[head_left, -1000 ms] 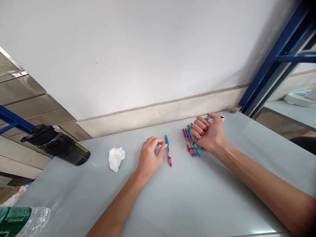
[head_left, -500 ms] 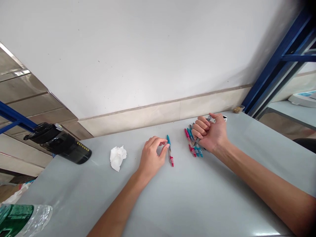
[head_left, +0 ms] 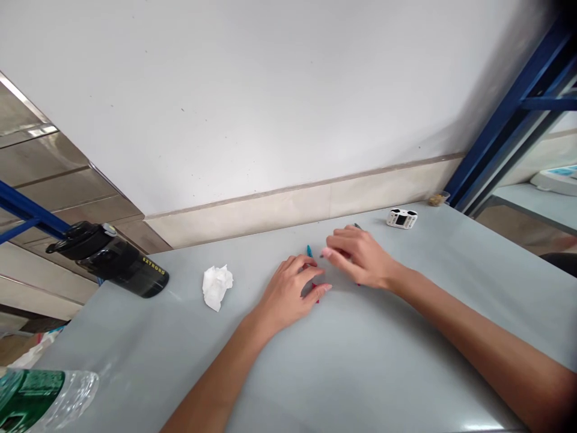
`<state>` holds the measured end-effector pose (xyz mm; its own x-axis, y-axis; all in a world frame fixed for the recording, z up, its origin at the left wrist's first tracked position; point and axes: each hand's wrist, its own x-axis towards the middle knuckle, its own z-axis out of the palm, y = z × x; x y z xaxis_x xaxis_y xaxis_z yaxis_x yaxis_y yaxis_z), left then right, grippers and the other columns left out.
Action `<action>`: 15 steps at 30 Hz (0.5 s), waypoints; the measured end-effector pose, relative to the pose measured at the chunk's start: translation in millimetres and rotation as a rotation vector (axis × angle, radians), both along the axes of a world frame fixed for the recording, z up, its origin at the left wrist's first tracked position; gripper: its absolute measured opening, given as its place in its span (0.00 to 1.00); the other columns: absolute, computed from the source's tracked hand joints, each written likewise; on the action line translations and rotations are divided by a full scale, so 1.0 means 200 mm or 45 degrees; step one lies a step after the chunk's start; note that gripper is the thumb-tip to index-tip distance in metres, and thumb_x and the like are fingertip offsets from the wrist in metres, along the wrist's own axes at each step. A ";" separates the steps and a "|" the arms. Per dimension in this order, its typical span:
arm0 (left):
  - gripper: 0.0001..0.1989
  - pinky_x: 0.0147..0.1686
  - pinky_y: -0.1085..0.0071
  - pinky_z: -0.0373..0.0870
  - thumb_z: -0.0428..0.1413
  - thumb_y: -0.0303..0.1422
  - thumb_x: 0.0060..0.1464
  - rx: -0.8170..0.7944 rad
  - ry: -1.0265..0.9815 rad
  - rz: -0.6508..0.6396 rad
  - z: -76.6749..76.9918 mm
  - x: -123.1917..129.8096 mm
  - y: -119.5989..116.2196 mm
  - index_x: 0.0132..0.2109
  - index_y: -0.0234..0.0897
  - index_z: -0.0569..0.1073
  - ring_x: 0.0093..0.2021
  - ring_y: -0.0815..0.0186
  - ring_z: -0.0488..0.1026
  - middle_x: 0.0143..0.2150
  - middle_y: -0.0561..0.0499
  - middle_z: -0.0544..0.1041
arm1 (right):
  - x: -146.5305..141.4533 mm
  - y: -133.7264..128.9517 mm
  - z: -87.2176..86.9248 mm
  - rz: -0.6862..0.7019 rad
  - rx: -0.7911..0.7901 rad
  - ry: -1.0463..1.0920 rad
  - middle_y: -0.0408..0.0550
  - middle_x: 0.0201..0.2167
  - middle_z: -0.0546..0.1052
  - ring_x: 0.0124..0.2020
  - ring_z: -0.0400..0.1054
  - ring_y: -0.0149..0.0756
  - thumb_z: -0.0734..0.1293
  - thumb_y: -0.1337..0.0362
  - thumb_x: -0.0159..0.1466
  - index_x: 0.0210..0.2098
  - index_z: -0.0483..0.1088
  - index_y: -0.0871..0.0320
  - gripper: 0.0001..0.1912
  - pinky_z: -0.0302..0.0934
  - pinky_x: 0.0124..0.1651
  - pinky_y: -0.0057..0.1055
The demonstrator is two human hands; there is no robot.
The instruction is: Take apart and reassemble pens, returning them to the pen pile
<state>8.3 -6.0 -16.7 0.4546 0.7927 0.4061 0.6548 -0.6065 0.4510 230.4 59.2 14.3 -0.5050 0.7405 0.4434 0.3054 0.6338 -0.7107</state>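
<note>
My left hand (head_left: pixel 293 291) is over a pen with a blue cap end (head_left: pixel 309 251) and a pink end, on the grey table (head_left: pixel 288 373). Its fingers are apart with nothing held between them. My right hand (head_left: pixel 358 255) is just to the right, palm down with fingers curled. A dark tip (head_left: pixel 321 256) shows at its fingertips, and it looks like the end of a pen. Most of the pens under the right hand are hidden; a grey end (head_left: pixel 357 227) shows above it.
On the left are a black bottle (head_left: pixel 121 261), crumpled white tissue (head_left: pixel 217 287) and a green-labelled clear bottle (head_left: pixel 45 397). A white device (head_left: pixel 401 219) and a small tub (head_left: pixel 438 199) stand at the back right, near the wall (head_left: pixel 288 108).
My right hand has turned palm down and moved left, covering the pens and uncovering the white device. My left hand has shifted right over the single pen, its fingers wider apart.
</note>
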 end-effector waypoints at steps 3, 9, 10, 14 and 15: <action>0.06 0.55 0.53 0.77 0.62 0.37 0.69 0.019 0.007 0.002 0.00 0.00 0.00 0.50 0.44 0.81 0.51 0.55 0.77 0.51 0.46 0.79 | -0.02 0.00 -0.06 0.195 0.108 -0.305 0.42 0.22 0.64 0.31 0.57 0.41 0.63 0.47 0.76 0.25 0.63 0.53 0.26 0.52 0.47 0.43; 0.07 0.56 0.53 0.78 0.61 0.39 0.71 0.008 0.009 -0.001 0.00 0.00 0.00 0.51 0.45 0.81 0.51 0.55 0.78 0.52 0.46 0.79 | -0.01 0.01 -0.06 0.197 0.148 -0.273 0.44 0.27 0.67 0.37 0.59 0.44 0.58 0.47 0.79 0.29 0.61 0.53 0.24 0.52 0.52 0.47; 0.07 0.56 0.53 0.78 0.61 0.39 0.71 0.006 0.008 -0.003 0.00 0.00 0.00 0.51 0.45 0.81 0.51 0.55 0.78 0.52 0.46 0.79 | -0.01 0.01 -0.05 0.172 0.155 -0.262 0.45 0.29 0.68 0.38 0.60 0.45 0.56 0.46 0.79 0.30 0.61 0.53 0.24 0.52 0.51 0.47; 0.06 0.54 0.54 0.79 0.62 0.38 0.70 0.004 0.020 0.006 0.00 0.00 0.00 0.48 0.44 0.82 0.50 0.55 0.79 0.54 0.45 0.79 | 0.01 0.02 -0.04 0.037 0.136 -0.227 0.50 0.41 0.72 0.44 0.62 0.49 0.54 0.44 0.79 0.40 0.63 0.50 0.20 0.56 0.51 0.49; 0.06 0.54 0.54 0.79 0.62 0.38 0.70 0.003 0.025 0.009 0.01 0.00 0.00 0.48 0.43 0.82 0.50 0.55 0.79 0.54 0.45 0.79 | 0.01 0.02 -0.05 -0.001 0.124 -0.202 0.50 0.44 0.72 0.47 0.62 0.49 0.56 0.44 0.79 0.43 0.62 0.50 0.18 0.57 0.52 0.49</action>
<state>7.3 -5.8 -15.7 0.4567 0.7951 0.3990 0.6679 -0.6027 0.4366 233.0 63.4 4.9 -0.5739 0.6984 0.4276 0.4094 0.6969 -0.5889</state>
